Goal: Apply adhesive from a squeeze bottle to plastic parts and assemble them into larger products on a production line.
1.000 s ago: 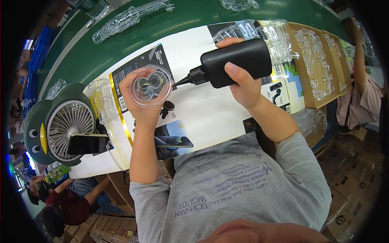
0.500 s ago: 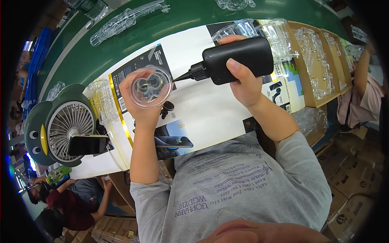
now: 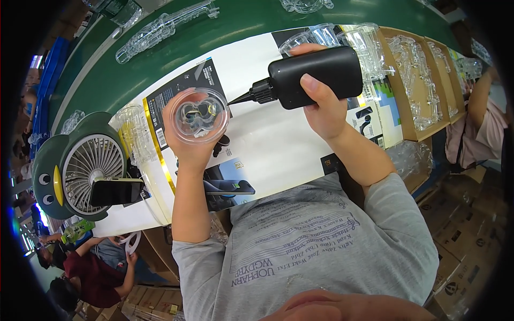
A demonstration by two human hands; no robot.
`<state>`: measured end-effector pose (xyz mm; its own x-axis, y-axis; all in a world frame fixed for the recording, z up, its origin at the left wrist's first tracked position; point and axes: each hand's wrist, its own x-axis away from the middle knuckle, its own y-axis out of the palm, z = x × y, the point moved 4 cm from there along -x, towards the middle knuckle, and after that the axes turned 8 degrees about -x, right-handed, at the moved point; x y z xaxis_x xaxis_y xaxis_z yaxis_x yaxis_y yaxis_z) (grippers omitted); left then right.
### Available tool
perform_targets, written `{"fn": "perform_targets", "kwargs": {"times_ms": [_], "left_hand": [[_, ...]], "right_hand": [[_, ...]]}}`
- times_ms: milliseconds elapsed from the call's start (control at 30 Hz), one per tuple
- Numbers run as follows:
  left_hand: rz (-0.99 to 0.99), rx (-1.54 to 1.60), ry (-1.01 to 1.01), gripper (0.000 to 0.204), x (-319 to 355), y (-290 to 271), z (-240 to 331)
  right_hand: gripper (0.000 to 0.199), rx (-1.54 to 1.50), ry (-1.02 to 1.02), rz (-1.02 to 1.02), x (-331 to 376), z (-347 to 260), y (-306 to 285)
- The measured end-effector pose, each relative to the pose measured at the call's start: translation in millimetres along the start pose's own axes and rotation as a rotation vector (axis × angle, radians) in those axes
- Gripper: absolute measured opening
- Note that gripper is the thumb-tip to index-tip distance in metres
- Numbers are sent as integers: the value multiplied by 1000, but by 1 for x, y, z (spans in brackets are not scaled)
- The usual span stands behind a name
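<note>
My left hand (image 3: pixel 188 151) is closed around a clear round plastic cup (image 3: pixel 176 124), whose wide rim faces up. A lobed shape shows inside it. My right hand (image 3: pixel 327 113) wraps round a black squeeze bottle (image 3: pixel 316 75), held on its side with the thumb on its near face. The bottle's thin tapered nozzle (image 3: pixel 242 98) points left, and its tip is at the cup's right rim. Whether it touches the rim I cannot tell. Both things are held above a white printed sheet (image 3: pixel 267 155).
A green penguin-shaped fan (image 3: pixel 96 166) with a phone (image 3: pixel 116 192) before it stands on the left. Clear cups (image 3: pixel 367 53) stand at the back right, beside cardboard trays (image 3: pixel 409 131) of clear parts. A long clear piece (image 3: pixel 160 32) lies on the green table (image 3: pixel 241 21). Co-workers sit on both sides.
The cup in my left hand has shifted and tilted slightly. The bottle has turned a little, its nozzle tip still by the rim. At lower left, a co-worker's hand now holds a white ring-shaped thing.
</note>
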<state>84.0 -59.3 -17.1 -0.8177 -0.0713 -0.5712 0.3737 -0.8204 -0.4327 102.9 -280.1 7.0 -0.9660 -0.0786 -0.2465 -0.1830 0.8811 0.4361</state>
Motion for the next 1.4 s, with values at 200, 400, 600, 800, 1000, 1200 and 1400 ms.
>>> {"fn": "perform_targets", "kwargs": {"times_ms": [200, 400, 600, 800, 1000, 1200, 1400], "left_hand": [[-20, -17, 74, 65, 0, -1, 2], [-58, 15, 70, 66, 0, -1, 3], [-98, 118, 138, 61, -2, 1, 7], [-160, 146, 176, 58, -3, 3, 10], [-179, 155, 200, 56, -3, 3, 13], [-169, 134, 194, 56, -3, 3, 12], [-200, 168, 188, 55, -2, 4, 14]], "right_hand": [[41, 8, 22, -4, 0, -1, 0], [42, -1, 31, -13, 0, -2, -1], [42, 14, 10, -22, -1, -4, -3], [41, -18, 19, -37, -4, -7, -4], [42, -14, 29, -45, -5, -8, -5], [42, -42, 34, -60, -5, -9, -3], [42, -53, 37, -59, -5, -10, -3]]}}
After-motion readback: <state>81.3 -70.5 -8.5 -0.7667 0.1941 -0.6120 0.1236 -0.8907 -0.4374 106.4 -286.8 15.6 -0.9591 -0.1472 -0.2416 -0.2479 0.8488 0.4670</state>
